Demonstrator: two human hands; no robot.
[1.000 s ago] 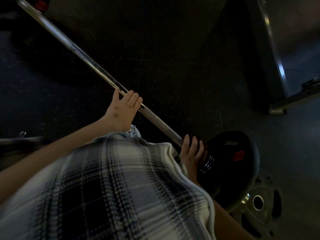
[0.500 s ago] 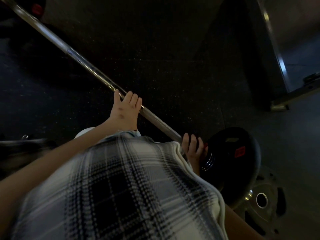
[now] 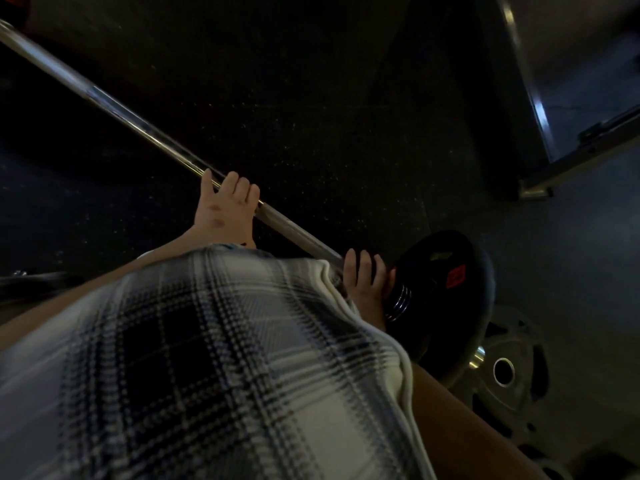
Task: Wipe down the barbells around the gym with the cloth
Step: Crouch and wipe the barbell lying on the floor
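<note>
From my seat, the barbell shows as a long chrome shaft running from 10 o'clock down toward 4 o'clock above the dark rubber floor. Its near end carries a black plate at about 4 o'clock. The left hand has its grip wrapped over the shaft near the middle of the view. The right hand curls over the bar just inside the plate, beside the collar rings. I cannot make out the cloth, since the plaid garment hides whatever lies below the wrists. I judge the bar stiff, heavy and lopsided with that plate on it, so it should roll more readily than it lifts. The smooth chrome looks slippery, and the bare shaft between the two hands seems the best place to hold and wipe.
</note>
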